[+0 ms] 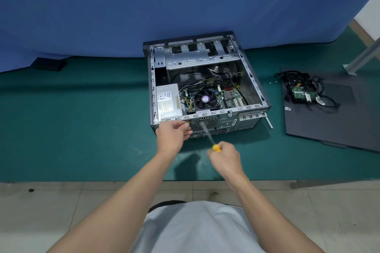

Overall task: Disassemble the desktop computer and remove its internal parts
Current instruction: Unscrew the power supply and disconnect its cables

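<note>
An open desktop case (253, 80) lies on a green mat, its rear panel facing me. Inside sit a grey power supply (168, 99), a black CPU fan (205, 99) and the green motherboard (231, 96). My right hand (226, 157) grips a yellow-handled screwdriver (207, 132) whose shaft points up at the rear panel near the fan grille. My left hand (173, 134) is at the rear panel's left part, below the power supply, fingers curled with thumb and fingertips close together; whether they hold something small is not clear.
The removed black side panel (329, 125) lies right of the case, with a hard drive and loose cables (302, 91) on it. Small screws (273, 82) lie on the mat between them. A blue cloth hangs behind; a dark flat object (49, 63) lies far left.
</note>
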The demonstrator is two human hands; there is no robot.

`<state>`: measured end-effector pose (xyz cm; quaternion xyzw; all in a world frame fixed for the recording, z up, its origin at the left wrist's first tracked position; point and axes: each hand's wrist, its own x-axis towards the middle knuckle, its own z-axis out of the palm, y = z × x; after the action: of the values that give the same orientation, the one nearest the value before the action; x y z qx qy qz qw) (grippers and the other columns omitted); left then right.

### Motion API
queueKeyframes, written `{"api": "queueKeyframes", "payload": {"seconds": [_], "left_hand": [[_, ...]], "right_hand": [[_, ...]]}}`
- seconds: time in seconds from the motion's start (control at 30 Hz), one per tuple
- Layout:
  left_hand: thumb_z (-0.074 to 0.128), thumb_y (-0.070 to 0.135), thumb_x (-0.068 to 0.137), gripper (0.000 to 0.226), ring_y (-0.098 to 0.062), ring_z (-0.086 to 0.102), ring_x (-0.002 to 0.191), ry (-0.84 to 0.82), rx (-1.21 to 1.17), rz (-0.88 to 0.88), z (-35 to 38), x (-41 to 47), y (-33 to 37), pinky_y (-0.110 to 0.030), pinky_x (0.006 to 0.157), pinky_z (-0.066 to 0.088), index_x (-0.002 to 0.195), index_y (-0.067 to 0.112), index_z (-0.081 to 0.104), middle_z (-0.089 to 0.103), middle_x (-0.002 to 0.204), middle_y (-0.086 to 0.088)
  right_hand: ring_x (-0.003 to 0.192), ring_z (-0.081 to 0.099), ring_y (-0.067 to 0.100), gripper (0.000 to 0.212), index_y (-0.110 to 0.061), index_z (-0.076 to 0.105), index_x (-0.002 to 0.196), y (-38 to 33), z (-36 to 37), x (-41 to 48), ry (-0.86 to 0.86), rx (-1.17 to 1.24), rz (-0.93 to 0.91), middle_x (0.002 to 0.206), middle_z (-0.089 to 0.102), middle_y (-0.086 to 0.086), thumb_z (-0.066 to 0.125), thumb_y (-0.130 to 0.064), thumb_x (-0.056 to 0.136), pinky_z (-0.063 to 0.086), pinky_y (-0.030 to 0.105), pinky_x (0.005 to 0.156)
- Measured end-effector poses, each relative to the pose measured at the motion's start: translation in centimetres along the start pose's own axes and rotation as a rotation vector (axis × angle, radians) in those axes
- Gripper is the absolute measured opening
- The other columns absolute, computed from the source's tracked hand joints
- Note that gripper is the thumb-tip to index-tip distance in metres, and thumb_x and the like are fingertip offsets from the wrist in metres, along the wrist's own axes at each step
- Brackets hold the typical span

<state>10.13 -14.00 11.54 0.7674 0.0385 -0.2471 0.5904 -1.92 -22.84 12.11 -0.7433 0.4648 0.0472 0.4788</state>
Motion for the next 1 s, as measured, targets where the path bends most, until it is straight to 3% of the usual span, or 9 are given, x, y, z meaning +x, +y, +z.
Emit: {"api": "queueKeyframes", "payload": {"seconds": [0.1, 0.23, 0.37, 0.47, 0.57, 0.63, 0.73, 0.9, 1.0], "left_hand": [[0.066, 0.01, 0.09, 0.011, -0.016, 0.072, 0.074, -0.107, 0.382, 0.351, 0.5, -0.9, 0.4, -0.036, 0.08, 0.058, 0.096, 0.005, 0.074, 0.074, 0.078, -0.006], [0.065, 0.013, 0.09, 0.012, -0.019, 0.068, 0.068, -0.21, 0.662, 0.721, 2.0, -1.9, 2.0, -0.034, 0.071, 0.054, 0.094, 0.01, 0.076, 0.074, 0.074, -0.003], [0.062, 0.012, 0.092, 0.013, -0.023, 0.068, 0.072, -0.296, 0.731, 0.813, 3.7, -1.7, 2.9, -0.036, 0.072, 0.052, 0.094, 0.009, 0.075, 0.074, 0.079, -0.006], [0.064, 0.011, 0.091, 0.011, -0.025, 0.066, 0.072, -0.36, 0.733, 0.865, 5.5, -1.2, 3.4, -0.039, 0.07, 0.051, 0.094, 0.007, 0.074, 0.074, 0.08, -0.007], [0.066, 0.016, 0.09, 0.018, -0.023, 0.068, 0.08, -0.301, 0.693, 0.931, 7.9, -0.5, 3.9, -0.04, 0.073, 0.055, 0.104, 0.007, 0.072, 0.074, 0.091, -0.006], [0.061, 0.027, 0.095, 0.024, -0.018, 0.067, 0.085, -0.156, 0.735, 0.907, 9.4, 0.7, 4.3, -0.038, 0.073, 0.057, 0.111, 0.012, 0.069, 0.073, 0.097, -0.003], [0.047, 0.04, 0.1, 0.032, -0.015, 0.061, 0.072, -0.02, 0.892, 0.761, 10.8, 3.4, 4.3, -0.029, 0.056, 0.049, 0.1, 0.015, 0.067, 0.068, 0.082, 0.001], [0.029, 0.061, 0.097, 0.054, -0.024, 0.05, 0.063, -0.011, 1.147, 0.376, 11.7, 6.3, 3.5, -0.032, 0.061, 0.035, 0.097, 0.021, 0.064, 0.042, 0.058, 0.008], [0.025, 0.07, 0.092, 0.058, -0.023, 0.053, 0.067, -0.099, 1.195, 0.238, 12.2, 7.2, 3.6, -0.03, 0.061, 0.032, 0.107, 0.03, 0.065, 0.051, 0.066, 0.008]], "right_hand": [[0.062, 0.051, 0.016, 0.03, -0.018, 0.049, 0.064, -1.3, -1.7, 0.8, 0.16, 0.221, -0.106, 0.059, 0.055, -0.005, 0.069, -0.031, 0.082, 0.036, 0.028, 0.054], [0.074, 0.06, 0.003, 0.012, -0.026, 0.068, 0.08, -2.6, -2.8, 1.8, 0.15, 0.238, -0.196, 0.073, 0.068, -0.012, 0.069, -0.037, 0.084, 0.041, 0.022, 0.058], [0.077, 0.064, 0.011, 0.008, -0.027, 0.069, 0.076, -1.9, -3.8, 2.8, 0.176, 0.321, -0.148, 0.074, 0.07, -0.009, 0.071, -0.028, 0.084, 0.05, 0.028, 0.066], [0.076, 0.064, 0.014, 0.012, -0.027, 0.068, 0.072, -1.1, -5.3, 3.8, 0.201, 0.38, -0.113, 0.073, 0.069, -0.008, 0.072, -0.022, 0.083, 0.047, 0.027, 0.064], [0.073, 0.061, 0.017, 0.008, -0.025, 0.068, 0.074, -0.2, -8.1, 5.4, 0.317, 0.333, -0.141, 0.072, 0.068, -0.005, 0.071, -0.024, 0.082, 0.046, 0.029, 0.065], [0.073, 0.06, 0.018, 0.009, -0.024, 0.067, 0.074, 0.5, -10.9, 7.2, 0.418, 0.305, -0.141, 0.071, 0.067, -0.006, 0.071, -0.026, 0.083, 0.045, 0.029, 0.068], [0.077, 0.06, 0.02, 0.008, -0.023, 0.068, 0.077, 1.6, -15.0, 11.3, 0.508, 0.19, -0.104, 0.07, 0.064, -0.008, 0.068, -0.023, 0.085, 0.042, 0.027, 0.068], [0.092, 0.062, 0.032, 0.011, -0.014, 0.071, 0.084, 3.4, -17.2, 20.7, 0.388, -0.087, -0.085, 0.09, 0.071, 0.011, 0.066, -0.022, 0.087, 0.051, 0.042, 0.084], [0.091, 0.062, 0.033, 0.008, -0.019, 0.07, 0.082, 3.5, -16.6, 25.9, 0.326, -0.166, -0.08, 0.088, 0.069, 0.011, 0.067, -0.025, 0.085, 0.052, 0.039, 0.081]]}}
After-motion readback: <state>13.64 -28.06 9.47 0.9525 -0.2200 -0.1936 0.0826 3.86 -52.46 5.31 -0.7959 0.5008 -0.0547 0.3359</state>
